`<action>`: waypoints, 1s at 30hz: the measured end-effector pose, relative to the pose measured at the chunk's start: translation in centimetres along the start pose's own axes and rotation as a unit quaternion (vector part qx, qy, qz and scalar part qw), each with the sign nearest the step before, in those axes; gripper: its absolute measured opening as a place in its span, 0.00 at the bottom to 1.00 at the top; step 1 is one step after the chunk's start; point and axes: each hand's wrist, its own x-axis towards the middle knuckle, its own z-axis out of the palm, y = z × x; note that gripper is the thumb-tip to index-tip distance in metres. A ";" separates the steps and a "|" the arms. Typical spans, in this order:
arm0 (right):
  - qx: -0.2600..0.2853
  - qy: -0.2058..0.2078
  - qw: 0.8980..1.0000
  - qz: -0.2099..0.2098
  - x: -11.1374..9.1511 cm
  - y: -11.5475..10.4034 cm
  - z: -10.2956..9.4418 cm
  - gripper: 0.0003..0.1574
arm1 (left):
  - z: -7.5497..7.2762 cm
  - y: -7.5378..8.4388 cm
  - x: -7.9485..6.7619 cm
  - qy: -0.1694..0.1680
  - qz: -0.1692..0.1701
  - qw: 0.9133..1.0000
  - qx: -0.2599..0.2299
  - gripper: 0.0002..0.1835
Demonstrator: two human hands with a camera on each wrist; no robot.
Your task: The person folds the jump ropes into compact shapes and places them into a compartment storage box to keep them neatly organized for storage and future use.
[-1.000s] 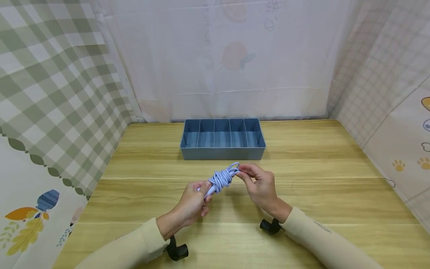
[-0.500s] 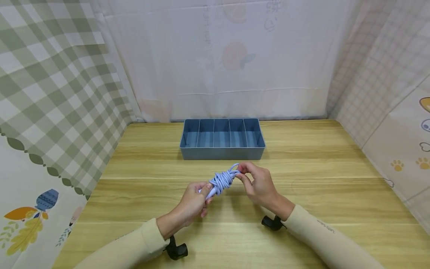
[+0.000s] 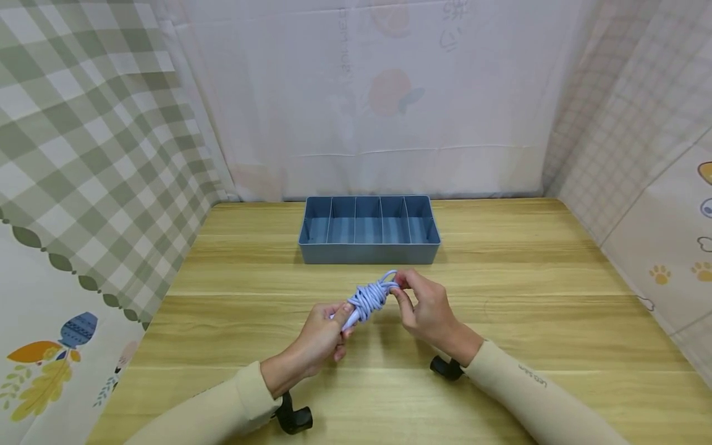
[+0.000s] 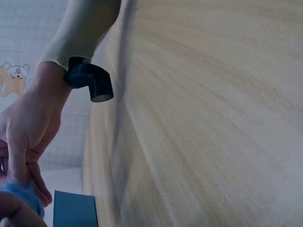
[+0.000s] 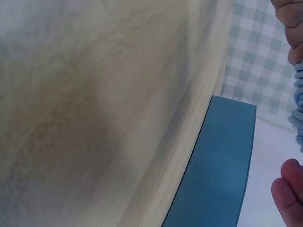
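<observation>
A lavender-blue cord [image 3: 369,299], wound round itself into a tight bundle, is held slantwise above the table. My left hand [image 3: 321,337] grips its lower-left end, thumb on top. At the upper-right end, where small loops stick out, my right hand [image 3: 431,309] pinches the cord between thumb and fingertips. The left wrist view has the blurred cord [image 4: 26,196] at its lower left edge. In the right wrist view the windings of the cord [image 5: 298,104] appear at the right edge, above fingertips [image 5: 286,191] of my right hand.
Beyond the hands, a blue-grey box [image 3: 369,254] with several narrow compartments stands on the wooden table [image 3: 500,278]. Cloth curtains [image 3: 356,167] enclose the back and both sides. Each wrist carries a small black camera mount [image 3: 295,420].
Both hands keep their hold on the cord. The cord bundle and my left hand have shifted very slightly to the right, and the right fingers have closed a little nearer the loops.
</observation>
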 end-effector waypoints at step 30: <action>-0.067 0.103 0.992 -0.027 0.7 -0.1 0.9 0.04 | 1.0 0.0 -0.4 -0.049 0.001 0.996 -0.079 0.16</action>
